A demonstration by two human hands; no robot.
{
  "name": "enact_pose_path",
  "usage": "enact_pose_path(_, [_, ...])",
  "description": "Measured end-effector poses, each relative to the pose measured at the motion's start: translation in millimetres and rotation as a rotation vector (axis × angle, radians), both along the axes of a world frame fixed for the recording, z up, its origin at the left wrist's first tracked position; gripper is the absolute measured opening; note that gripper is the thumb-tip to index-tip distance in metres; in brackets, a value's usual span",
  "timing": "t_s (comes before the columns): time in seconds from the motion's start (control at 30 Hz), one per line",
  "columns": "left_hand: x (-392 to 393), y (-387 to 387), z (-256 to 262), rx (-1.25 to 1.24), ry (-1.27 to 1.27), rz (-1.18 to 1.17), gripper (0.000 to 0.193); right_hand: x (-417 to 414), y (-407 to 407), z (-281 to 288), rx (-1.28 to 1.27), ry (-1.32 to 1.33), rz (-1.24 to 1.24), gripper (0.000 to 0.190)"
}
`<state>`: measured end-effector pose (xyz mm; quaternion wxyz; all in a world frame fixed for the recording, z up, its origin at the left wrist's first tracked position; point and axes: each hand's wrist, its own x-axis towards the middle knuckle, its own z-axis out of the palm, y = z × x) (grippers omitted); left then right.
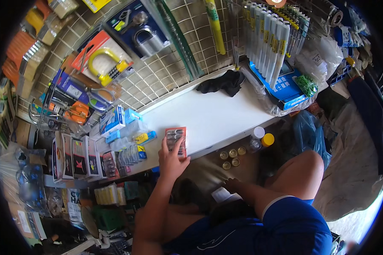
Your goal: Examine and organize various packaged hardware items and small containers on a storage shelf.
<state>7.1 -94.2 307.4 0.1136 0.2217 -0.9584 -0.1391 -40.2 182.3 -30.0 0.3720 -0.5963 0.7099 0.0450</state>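
My left hand (173,161) is around a red-backed blister pack (175,133) of metal pieces at the front of a white shelf board (207,118). Its fingers lie over the pack's face and left edge, with the thumb at the lower right corner. My right hand (232,185) is low in front of my body, in shadow, beside a small white item (221,194). Whether its fingers hold that item is unclear. Left of the pack stand a row of clear blister packs (132,156) and a similar red pack (110,165).
Small blue boxes (113,119) and upright cartons (79,156) line the shelf's left part. A black cloth (221,83) and a blue box (281,91) lie to the right. Padlocks (146,41) hang on the wire grid. Several gold-coloured tins (232,153) and capped jars (267,140) sit below.
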Motion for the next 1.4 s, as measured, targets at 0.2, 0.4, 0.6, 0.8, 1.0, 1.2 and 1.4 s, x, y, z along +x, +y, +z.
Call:
enact_pose_path(0.2, [35,-20,0,-0.047,-0.035,0.109,0.086,11,-13,-26,-0.056,-0.074,-0.161,0.042])
enact_pose_path(0.4, [18,-22,3,0.021,-0.006,0.031,0.087,-10,-19,-105,0.245,-0.234,0.101,0.029])
enact_pose_path(0.6, [51,-35,2,0.019,-0.088,0.123,0.084,-7,-38,-64,0.350,-0.241,0.265,0.031])
enact_pose_path(0.8, [47,-19,-7,-0.040,-0.120,0.184,0.084,-28,-23,-27,0.482,-0.356,-0.033,0.033])
enact_pose_path(1.0, [73,-19,-11,0.010,-0.163,0.329,0.087,-29,-47,36,0.428,-0.202,0.117,0.032])
enact_pose_path(1.2, [92,-39,-24,-0.029,-0.099,0.357,0.086,-42,-63,100,0.364,-0.173,0.117,0.037])
enact_pose_path(1.4, [88,-40,-26,-0.079,-0.001,0.295,0.084,-80,-55,221,0.118,-0.081,0.252,0.036])
